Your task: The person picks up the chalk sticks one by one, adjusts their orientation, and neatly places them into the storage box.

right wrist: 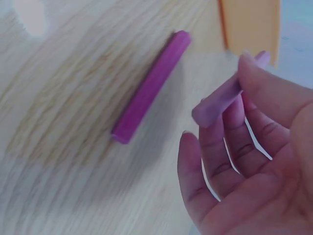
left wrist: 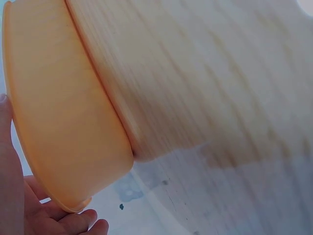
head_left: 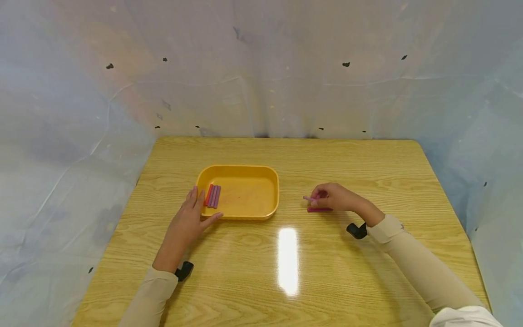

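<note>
My left hand (head_left: 185, 222) grips the near left corner of a yellow plastic tray (head_left: 249, 214), thumb along the front rim and fingers at the left end. In the left wrist view the fingers (left wrist: 73, 223) curl at the tray's rim. Inside, a red crayon (head_left: 209, 195) and several purple crayons (head_left: 217, 197) lie side by side at the left. Right of the tray, my right hand (head_left: 333, 197) pinches a light purple crayon (right wrist: 217, 104) between thumb and fingers, above the table. Below it a magenta crayon (right wrist: 151, 88) lies on the wood.
The wood-grain table (head_left: 229, 281) carries the tray left of its middle. Plastic sheeting (head_left: 261, 68) hangs behind the table and along both sides. A bright light reflection (head_left: 288, 261) shows on the tabletop between the two arms.
</note>
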`<action>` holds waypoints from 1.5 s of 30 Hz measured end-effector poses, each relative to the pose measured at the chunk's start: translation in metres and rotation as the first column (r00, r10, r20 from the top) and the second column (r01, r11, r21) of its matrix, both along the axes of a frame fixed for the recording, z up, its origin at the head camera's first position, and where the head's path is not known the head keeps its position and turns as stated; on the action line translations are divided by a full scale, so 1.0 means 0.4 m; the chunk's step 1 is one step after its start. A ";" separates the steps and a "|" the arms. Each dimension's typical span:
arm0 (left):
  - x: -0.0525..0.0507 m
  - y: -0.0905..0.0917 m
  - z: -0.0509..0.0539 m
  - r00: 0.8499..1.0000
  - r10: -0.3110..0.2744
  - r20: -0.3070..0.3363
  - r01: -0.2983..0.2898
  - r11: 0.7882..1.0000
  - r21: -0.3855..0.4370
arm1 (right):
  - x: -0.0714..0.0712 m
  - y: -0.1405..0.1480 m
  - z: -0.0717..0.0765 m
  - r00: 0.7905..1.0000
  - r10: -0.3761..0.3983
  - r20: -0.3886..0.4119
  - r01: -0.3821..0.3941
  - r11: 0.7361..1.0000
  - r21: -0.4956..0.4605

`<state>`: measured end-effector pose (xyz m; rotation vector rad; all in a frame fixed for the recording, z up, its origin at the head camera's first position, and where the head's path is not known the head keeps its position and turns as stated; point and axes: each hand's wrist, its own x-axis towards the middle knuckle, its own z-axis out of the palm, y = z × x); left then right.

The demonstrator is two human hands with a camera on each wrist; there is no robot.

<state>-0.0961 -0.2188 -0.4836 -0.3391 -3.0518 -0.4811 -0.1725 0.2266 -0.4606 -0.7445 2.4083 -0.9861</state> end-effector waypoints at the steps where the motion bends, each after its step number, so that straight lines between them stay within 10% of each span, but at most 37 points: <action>1: 0.000 0.000 0.000 1.000 0.003 -0.001 -0.003 1.000 0.000 | -0.001 0.000 0.002 1.000 -0.007 0.006 0.007 1.000 -0.019; 24: 0.001 -0.001 0.003 1.000 -0.002 -0.003 0.002 1.000 0.000 | -0.003 -0.020 0.079 0.942 -0.200 0.271 0.272 0.925 -0.264; 45: -0.002 0.001 0.010 1.000 -0.007 0.030 0.007 1.000 -0.005 | 0.005 -0.126 0.117 0.904 -0.174 0.392 0.352 0.823 -0.446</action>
